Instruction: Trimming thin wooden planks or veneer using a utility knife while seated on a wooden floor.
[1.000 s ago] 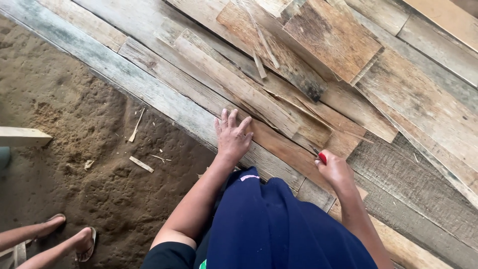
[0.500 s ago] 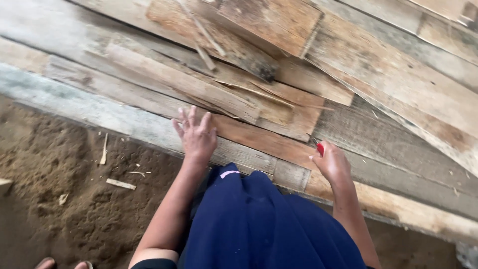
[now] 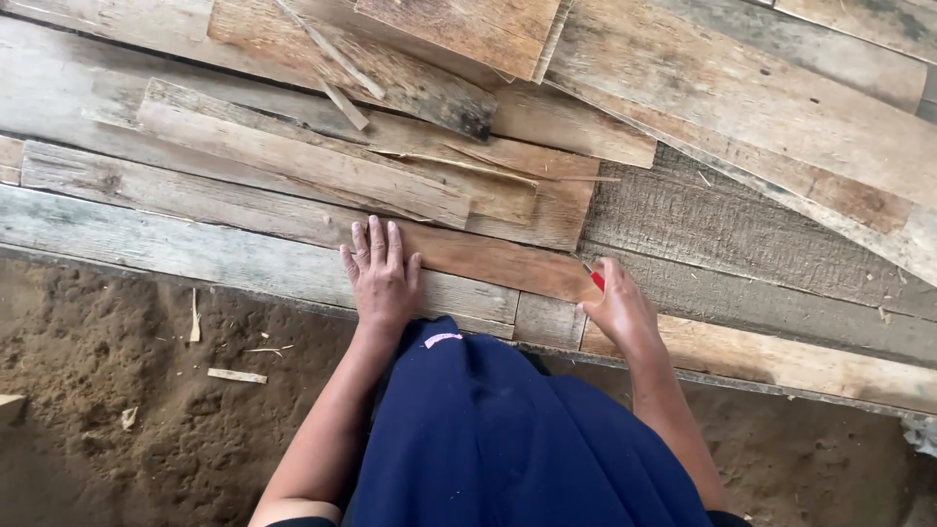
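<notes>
Compared with a second ago, both my hands have held their places while my view has swung in over the boards: my left hand (image 3: 381, 273) stays pressed flat, fingers spread and gripping nothing, on the reddish-brown plank (image 3: 508, 265) at the near edge of the weathered stack. My right hand (image 3: 620, 310) is still closed around a small red marker (image 3: 595, 279), its tip at that plank's right end. I judge the plank steadied for marking, no mark visible yet.
</notes>
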